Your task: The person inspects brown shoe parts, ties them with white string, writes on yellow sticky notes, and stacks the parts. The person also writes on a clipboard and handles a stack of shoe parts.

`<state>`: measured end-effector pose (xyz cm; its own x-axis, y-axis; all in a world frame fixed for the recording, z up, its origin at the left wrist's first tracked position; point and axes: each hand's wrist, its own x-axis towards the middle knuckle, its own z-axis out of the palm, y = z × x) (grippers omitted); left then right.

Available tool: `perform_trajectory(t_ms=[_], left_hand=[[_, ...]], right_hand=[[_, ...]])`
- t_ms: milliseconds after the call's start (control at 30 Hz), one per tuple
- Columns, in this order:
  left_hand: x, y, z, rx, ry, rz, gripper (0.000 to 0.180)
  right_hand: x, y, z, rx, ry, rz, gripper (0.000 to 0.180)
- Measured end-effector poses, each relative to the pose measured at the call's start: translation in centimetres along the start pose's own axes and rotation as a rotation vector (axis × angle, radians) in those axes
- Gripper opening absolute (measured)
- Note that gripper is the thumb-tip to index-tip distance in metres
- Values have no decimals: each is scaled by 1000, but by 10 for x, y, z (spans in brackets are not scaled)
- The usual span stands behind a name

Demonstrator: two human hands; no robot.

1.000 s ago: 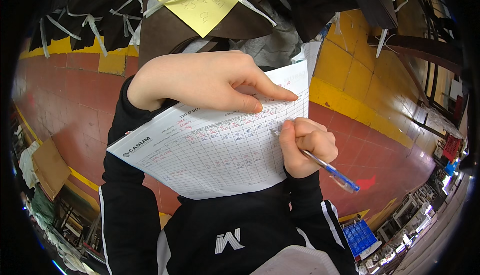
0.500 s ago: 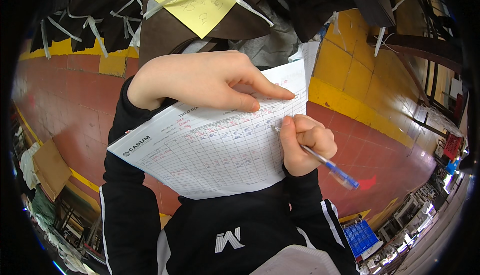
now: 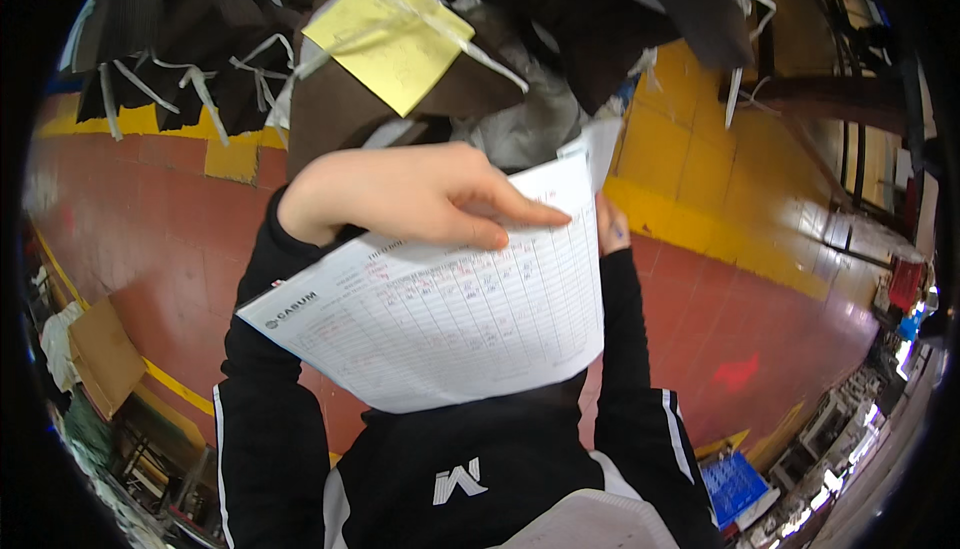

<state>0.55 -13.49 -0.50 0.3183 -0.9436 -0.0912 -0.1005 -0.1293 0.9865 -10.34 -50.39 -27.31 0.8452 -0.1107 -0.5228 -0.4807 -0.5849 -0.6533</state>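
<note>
My left hand (image 3: 400, 194) lies across the top of a white printed form sheet (image 3: 450, 324), fingers spread flat over its upper edge and pinching it. The sheet is held up in front of my chest and tilts down to the left. My right hand (image 3: 610, 224) is mostly hidden behind the sheet's right edge; only a few fingers show, with a small blue speck on them. No pen is plainly in view. My black sleeves with white stripes come up on both sides.
Bundles of dark fabric (image 3: 190, 59) tied with white strips hang ahead, one bearing a yellow paper slip (image 3: 390, 34). Red floor with a yellow band (image 3: 700, 179) lies below. A cardboard piece (image 3: 100, 354) sits left, a blue crate (image 3: 735, 484) lower right.
My right hand, which held a blue pen on the sheet's right side, has moved up behind the sheet's right edge. The sheet has risen closer to the camera.
</note>
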Motion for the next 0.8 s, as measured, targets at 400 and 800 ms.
perform_trajectory(t_ms=[400, 800], left_hand=[[-13, 7, -20, -163, 2, -164, 55], [-76, 129, -22, -62, 470, 609, 23]], right_hand=[[-58, -34, -53, 984, -250, 212, 53], [-116, 158, -137, 1205, 618, 6, 60]])
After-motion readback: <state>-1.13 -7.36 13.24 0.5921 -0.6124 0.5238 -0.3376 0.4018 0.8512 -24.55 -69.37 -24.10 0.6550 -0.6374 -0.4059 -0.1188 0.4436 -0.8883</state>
